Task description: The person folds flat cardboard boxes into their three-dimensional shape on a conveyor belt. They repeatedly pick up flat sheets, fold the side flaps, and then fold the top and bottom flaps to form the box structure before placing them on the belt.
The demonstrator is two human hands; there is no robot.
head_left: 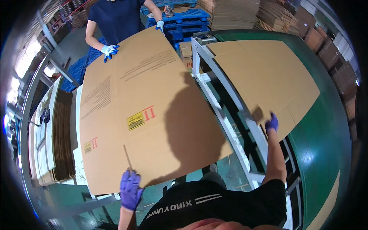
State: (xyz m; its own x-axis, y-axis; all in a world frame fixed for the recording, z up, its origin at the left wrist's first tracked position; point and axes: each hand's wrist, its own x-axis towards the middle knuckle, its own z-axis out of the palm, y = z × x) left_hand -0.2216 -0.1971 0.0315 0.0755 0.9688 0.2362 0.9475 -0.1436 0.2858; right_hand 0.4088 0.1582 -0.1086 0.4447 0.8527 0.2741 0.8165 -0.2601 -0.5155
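A large printed cardboard sheet (153, 88) lies in front of me, with a narrow dark slit-like line running inward from near my left hand. My left hand (131, 188), in a purple glove, is closed on its near edge, fingers bent over the top. To the right, a plain cardboard sheet (268, 73) rests on a green conveyor belt (318, 145). My right hand (271, 123), also purple-gloved, is closed at that sheet's near left edge; its underside fingers are hidden. Across from me, a co-worker's gloved hands (109, 51) touch the printed sheet's far edge.
A grey metal conveyor frame (226, 103) runs between the two sheets. Blue pallets (188, 19) and cardboard stacks (230, 13) stand behind. On the left, more flat cardboard (63, 134) is stacked beside a metal rail (27, 103). Another cardboard piece (326, 203) shows at lower right.
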